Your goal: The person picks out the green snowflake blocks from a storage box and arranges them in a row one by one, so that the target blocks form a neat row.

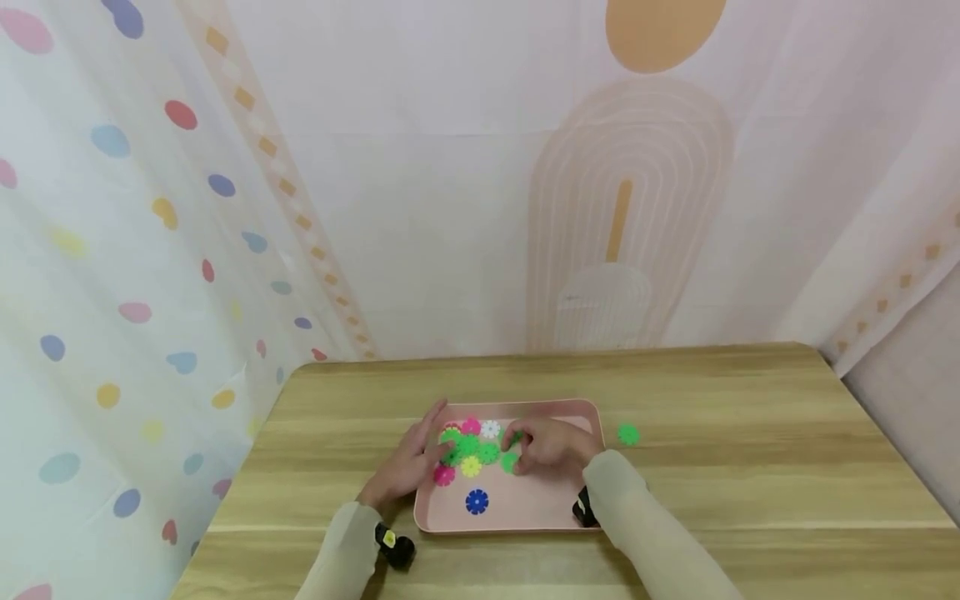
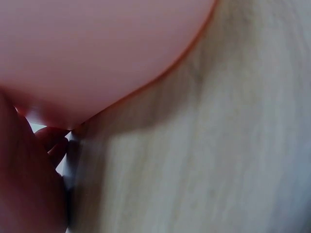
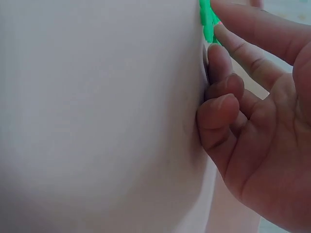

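Head view: our left hand (image 1: 411, 461) rests on the green snowflake pieces (image 1: 468, 447) in the pink tray (image 1: 525, 508); its grip is unclear. Our right hand (image 1: 551, 446) pinches one. Right wrist view: fingers (image 3: 228, 121) curl, apparently holding a green piece (image 3: 209, 19).

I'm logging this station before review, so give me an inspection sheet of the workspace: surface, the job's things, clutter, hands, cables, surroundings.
Surface: wooden table, light grain.
Job's things: pink tray holding a cluster of green, pink, white and yellow snowflake discs; one blue disc lies apart, nearer the front rim.
Clutter: one green disc on the table right of the tray.
Hands: left hand rests fingers on the cluster's left side; right hand pinches a green piece at the cluster's right side.
Cables: nothing seen; a dark wrist device on each arm.
Surroundings: patterned pale curtains behind and to the left.
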Motion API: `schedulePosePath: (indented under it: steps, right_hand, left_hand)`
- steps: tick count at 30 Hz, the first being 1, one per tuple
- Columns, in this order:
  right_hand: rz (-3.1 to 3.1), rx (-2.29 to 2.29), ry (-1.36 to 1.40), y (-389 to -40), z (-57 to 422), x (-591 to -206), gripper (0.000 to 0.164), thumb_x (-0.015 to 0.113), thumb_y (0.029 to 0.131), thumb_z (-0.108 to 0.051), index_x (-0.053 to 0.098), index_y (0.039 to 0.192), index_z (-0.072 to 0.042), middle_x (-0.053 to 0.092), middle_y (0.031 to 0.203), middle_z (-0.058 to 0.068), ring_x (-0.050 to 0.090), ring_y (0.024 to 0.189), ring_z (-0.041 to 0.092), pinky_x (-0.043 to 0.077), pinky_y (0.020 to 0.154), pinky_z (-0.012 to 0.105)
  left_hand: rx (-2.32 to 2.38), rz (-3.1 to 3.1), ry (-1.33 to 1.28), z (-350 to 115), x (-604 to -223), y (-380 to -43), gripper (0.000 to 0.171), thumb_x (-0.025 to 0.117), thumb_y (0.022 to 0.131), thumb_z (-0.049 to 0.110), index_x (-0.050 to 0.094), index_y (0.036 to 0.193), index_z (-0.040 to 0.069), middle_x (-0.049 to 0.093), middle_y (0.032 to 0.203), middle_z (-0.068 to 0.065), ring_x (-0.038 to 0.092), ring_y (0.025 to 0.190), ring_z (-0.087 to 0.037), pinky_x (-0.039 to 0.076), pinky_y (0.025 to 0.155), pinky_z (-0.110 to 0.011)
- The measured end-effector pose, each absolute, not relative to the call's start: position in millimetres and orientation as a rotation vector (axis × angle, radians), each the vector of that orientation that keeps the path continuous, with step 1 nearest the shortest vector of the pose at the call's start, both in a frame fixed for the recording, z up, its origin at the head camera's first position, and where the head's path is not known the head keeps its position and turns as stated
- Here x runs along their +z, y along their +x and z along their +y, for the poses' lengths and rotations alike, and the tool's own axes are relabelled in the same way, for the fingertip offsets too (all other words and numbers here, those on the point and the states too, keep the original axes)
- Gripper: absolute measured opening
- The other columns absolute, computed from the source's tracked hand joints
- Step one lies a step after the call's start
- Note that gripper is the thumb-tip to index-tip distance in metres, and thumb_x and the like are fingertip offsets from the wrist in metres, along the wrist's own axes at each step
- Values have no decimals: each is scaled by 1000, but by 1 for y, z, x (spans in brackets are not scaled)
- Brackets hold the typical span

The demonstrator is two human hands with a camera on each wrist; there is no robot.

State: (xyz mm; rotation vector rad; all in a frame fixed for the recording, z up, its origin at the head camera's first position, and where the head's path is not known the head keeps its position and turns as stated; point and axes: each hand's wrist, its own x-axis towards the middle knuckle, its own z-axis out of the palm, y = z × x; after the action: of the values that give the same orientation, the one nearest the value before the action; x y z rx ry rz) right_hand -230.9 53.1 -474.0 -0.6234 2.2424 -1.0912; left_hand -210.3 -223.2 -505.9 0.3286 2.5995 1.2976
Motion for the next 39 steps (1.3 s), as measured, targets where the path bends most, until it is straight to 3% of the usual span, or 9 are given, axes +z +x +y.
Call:
schedulePosePath:
  steps: [5, 39]
  right_hand:
    - [2259, -1086, -626, -231, 52, -476, 24, 76, 84, -3, 67, 104, -12, 48, 68, 0, 45, 66, 15, 37, 66, 28]
    - [2288, -1056, -723, -230, 55, -477, 23, 77, 83, -1, 60, 96, -11, 44, 68, -2, 43, 68, 14, 36, 66, 26]
  left_hand:
    - [1289, 2602, 285, -222, -505, -208, 71, 54, 102, 35, 15, 160, 28, 21, 162, -15, 17, 148, -42, 12, 112, -73]
    - [1275, 2643, 315, -222, -505, -207, 69, 53, 102, 29, 16, 160, 24, 23, 161, -17, 19, 147, -43, 13, 113, -72]
